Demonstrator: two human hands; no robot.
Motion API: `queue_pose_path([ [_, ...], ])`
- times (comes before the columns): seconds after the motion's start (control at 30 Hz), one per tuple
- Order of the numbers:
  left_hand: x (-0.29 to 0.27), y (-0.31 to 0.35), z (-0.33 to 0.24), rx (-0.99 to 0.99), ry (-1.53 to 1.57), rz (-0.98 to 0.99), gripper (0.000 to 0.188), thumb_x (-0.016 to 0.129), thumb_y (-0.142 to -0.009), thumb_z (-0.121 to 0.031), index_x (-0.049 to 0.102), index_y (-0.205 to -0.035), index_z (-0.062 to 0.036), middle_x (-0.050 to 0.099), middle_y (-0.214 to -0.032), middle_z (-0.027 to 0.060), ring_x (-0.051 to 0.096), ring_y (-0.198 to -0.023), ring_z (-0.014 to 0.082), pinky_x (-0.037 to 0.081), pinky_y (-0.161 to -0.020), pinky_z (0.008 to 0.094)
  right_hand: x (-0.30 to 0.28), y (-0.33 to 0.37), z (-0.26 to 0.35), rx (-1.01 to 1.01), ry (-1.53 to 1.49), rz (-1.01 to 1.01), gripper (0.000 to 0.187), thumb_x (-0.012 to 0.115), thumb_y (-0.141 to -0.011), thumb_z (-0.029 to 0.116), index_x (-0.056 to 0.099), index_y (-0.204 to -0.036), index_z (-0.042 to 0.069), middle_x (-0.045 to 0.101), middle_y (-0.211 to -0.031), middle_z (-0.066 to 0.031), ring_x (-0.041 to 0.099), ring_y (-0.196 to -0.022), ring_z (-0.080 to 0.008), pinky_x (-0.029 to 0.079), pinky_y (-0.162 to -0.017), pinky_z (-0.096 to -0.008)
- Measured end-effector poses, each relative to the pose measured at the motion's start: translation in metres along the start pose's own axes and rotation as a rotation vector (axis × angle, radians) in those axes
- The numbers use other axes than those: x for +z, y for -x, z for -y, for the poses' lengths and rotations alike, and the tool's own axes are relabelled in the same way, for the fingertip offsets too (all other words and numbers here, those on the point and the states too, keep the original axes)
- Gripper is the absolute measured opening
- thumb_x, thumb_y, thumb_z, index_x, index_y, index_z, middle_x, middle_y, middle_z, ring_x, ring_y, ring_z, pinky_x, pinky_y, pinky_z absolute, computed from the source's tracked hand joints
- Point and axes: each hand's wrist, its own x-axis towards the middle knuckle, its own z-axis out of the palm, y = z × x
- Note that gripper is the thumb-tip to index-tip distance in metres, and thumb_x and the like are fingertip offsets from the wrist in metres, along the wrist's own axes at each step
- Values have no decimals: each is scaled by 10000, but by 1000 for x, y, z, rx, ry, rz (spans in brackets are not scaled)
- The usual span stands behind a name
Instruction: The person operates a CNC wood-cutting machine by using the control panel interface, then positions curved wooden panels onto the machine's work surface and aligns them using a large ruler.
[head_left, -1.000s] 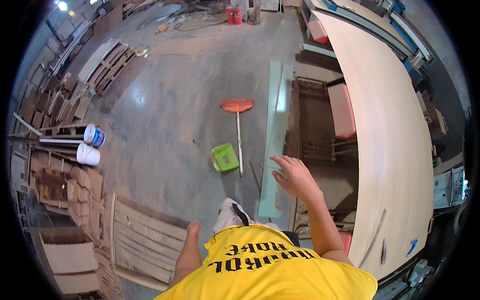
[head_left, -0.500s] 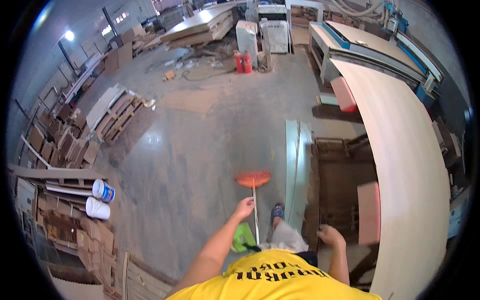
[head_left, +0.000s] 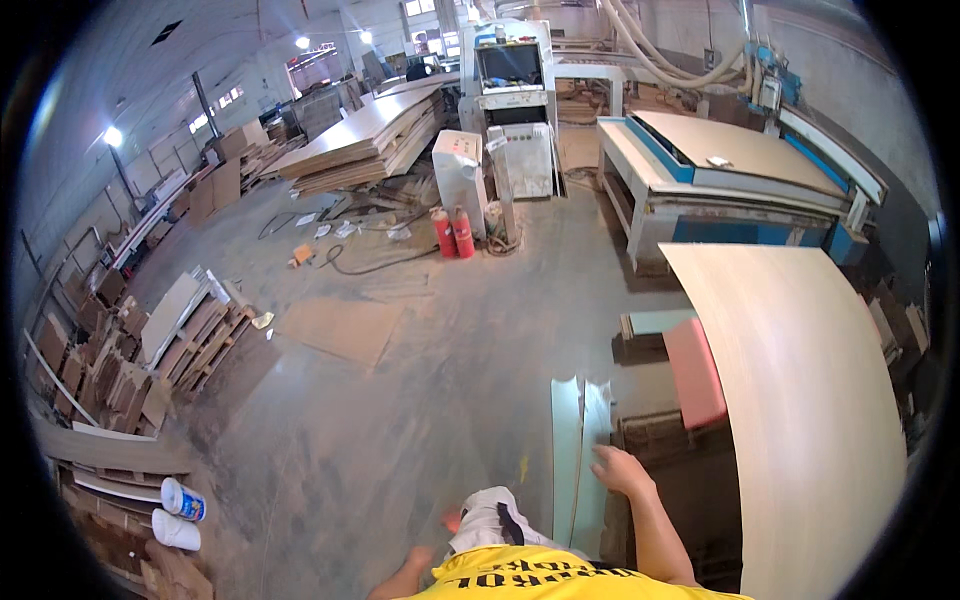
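Note:
My left hand (head_left: 418, 558) is low in the view beside my leg, curled with most of its fingers hidden; it gripped the broom's pale handle a moment ago. Part of the orange broom head (head_left: 452, 520) shows just ahead of it, next to my light trouser leg. The handle itself is out of sight. My right hand (head_left: 622, 470) hangs out to the right with loosely bent fingers and nothing in it. Beneath it in the view, long pale-green strips (head_left: 566, 450) lie on the floor.
A large pale board (head_left: 810, 400) rests on pink blocks (head_left: 695, 372) along my right. Ahead stand two red fire extinguishers (head_left: 453, 233), a grey cabinet (head_left: 458, 175) and a machine table (head_left: 700, 160). At left are a pallet stack (head_left: 200, 340) and white buckets (head_left: 184, 500).
My view has tilted up, so the room sits lower. My left hand and the broom head have come closer to my body. My right hand has swung forward. The green dustpan has left the view.

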Motion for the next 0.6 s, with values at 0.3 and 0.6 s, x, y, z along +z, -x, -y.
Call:
queue_pose_path([
  [0.3,-137,-194,-77,-47,-155,173,420,566,-979,-341,680,-1290,-82,693,-1260,144,650,-1163,294,525,-972,450,-68,-264,-12,-17,-79,-37,495,645,-942,317,582,-1386,108,649,-1313,-194,634,-1168,-376,509,-991,-466],
  [0.6,-514,-557,-323,292,666,-401,413,687,-939,-249,667,-1316,-81,712,-1246,167,676,-1161,263,518,-1008,377,-173,-409,-57,349,-205,-223,497,667,-897,290,630,-1336,60,675,-1279,-208,644,-1180,-374,509,-1013,-435],
])
